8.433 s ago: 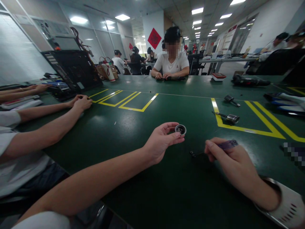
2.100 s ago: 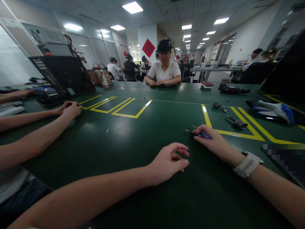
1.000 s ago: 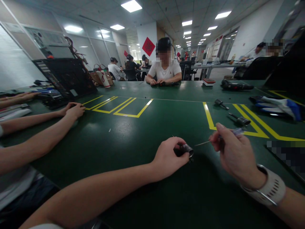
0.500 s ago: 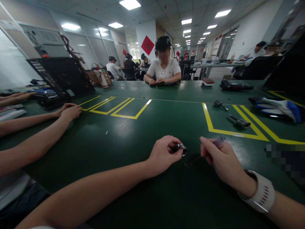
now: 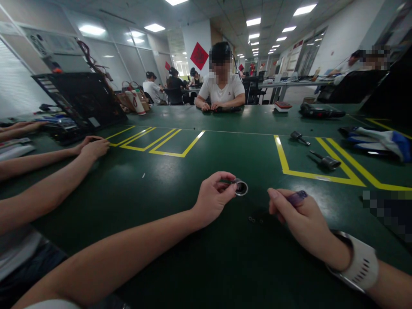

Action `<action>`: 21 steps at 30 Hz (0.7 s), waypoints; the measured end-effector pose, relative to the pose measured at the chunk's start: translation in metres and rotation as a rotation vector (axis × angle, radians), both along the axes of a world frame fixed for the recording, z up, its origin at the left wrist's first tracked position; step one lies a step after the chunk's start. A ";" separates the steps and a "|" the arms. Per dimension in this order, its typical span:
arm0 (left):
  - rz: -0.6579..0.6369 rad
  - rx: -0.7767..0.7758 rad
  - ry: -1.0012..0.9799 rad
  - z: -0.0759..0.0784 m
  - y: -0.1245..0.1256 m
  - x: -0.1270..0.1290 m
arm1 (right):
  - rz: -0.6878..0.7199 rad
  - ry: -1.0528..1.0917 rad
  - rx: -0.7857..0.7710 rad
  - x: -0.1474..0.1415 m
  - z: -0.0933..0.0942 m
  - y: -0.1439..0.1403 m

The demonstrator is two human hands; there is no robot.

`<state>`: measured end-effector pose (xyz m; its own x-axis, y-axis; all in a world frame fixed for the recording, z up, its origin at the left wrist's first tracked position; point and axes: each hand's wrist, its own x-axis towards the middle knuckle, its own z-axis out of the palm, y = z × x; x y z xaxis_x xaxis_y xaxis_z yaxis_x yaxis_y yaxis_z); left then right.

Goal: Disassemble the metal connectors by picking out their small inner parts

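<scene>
Pinched in the fingers of my left hand (image 5: 214, 195) is a metal cup-shaped part (image 5: 242, 188), its round open end facing me. My right hand (image 5: 299, 219) is closed around a small screwdriver (image 5: 296, 197) with a clear purple handle; its thin shaft hardly shows against the dark table. On the green table (image 5: 180, 266) between and below the hands lie a few small rings (image 5: 253, 221). Two similar metal cups with shanks, a nearer one (image 5: 330, 162) and a farther one (image 5: 296, 136), rest inside a yellow taped outline at the right.
Beside me on the left, a co-worker's hands (image 5: 95, 146) rest on the table. Another person (image 5: 220, 88) sits opposite. Blue and white gloves (image 5: 383, 143) and a black tool (image 5: 322, 110) lie at the right. A black panel (image 5: 80, 103) stands at the left.
My left hand has moved slightly up and left, and the metal cup has turned so its open end faces me. My right hand with the screwdriver has shifted slightly, its tip away from the rings.
</scene>
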<state>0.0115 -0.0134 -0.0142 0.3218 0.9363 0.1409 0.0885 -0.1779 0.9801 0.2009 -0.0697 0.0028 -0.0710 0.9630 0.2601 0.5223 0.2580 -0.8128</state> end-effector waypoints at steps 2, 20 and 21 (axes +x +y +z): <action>-0.013 -0.016 -0.009 0.000 -0.001 0.000 | -0.027 0.071 -0.024 0.003 -0.003 0.002; 0.016 -0.177 -0.252 0.006 -0.010 0.000 | -0.050 0.095 -0.116 0.004 -0.004 0.007; 0.013 -0.197 -0.267 0.006 -0.010 0.000 | -0.060 0.108 -0.120 0.004 -0.005 0.007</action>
<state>0.0116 -0.0237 -0.0080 0.2855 0.9578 0.0341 -0.1755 0.0173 0.9843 0.2047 -0.0623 -0.0019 0.0100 0.9893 0.1459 0.4416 0.1265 -0.8883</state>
